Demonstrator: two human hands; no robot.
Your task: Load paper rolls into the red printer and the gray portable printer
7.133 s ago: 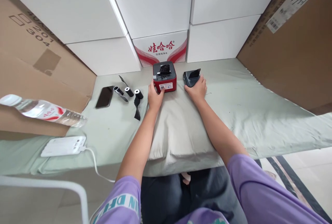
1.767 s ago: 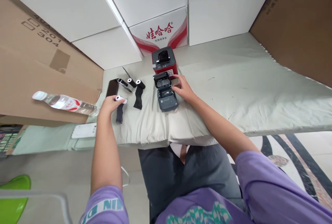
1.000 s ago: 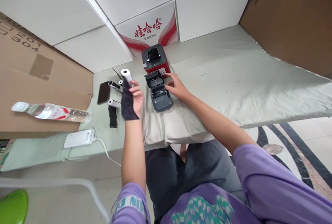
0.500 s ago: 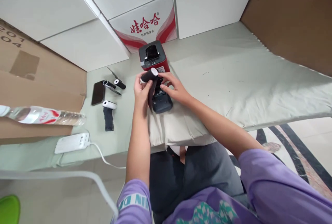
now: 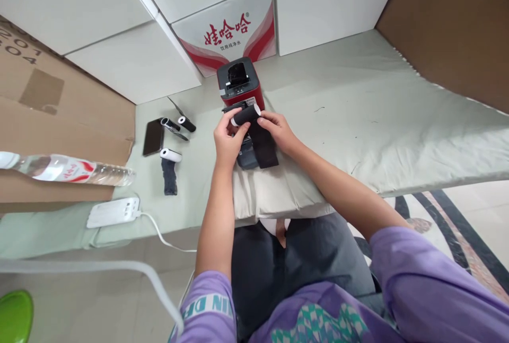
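Note:
A paper roll (image 5: pixel 247 114) with a black outer face and white ends is held level between my hands. My left hand (image 5: pixel 229 140) grips its left end, thumb in front and fingers behind. On the right, my right hand (image 5: pixel 280 132) pinches the roll's other end, near the top of its loose strip. That black strip (image 5: pixel 265 148) hangs down in front. Underneath is a small dark device (image 5: pixel 247 159), mostly covered by the roll, strip and left hand. A red and black printer (image 5: pixel 240 84) stands just behind.
Left on the cloth-covered surface (image 5: pixel 318 83) lie a phone (image 5: pixel 153 137), small rolls (image 5: pixel 172 155) with dark strips, and a white power bank (image 5: pixel 113 212) with a cable. A water bottle (image 5: pixel 67 168) is at far left. White boxes (image 5: pixel 338 3) line the back; a brown carton (image 5: pixel 457 30) stands right.
The paper roll has turned and come down slightly to the right, and its black strip now hangs flat toward me. My right hand has closed on the roll's right end.

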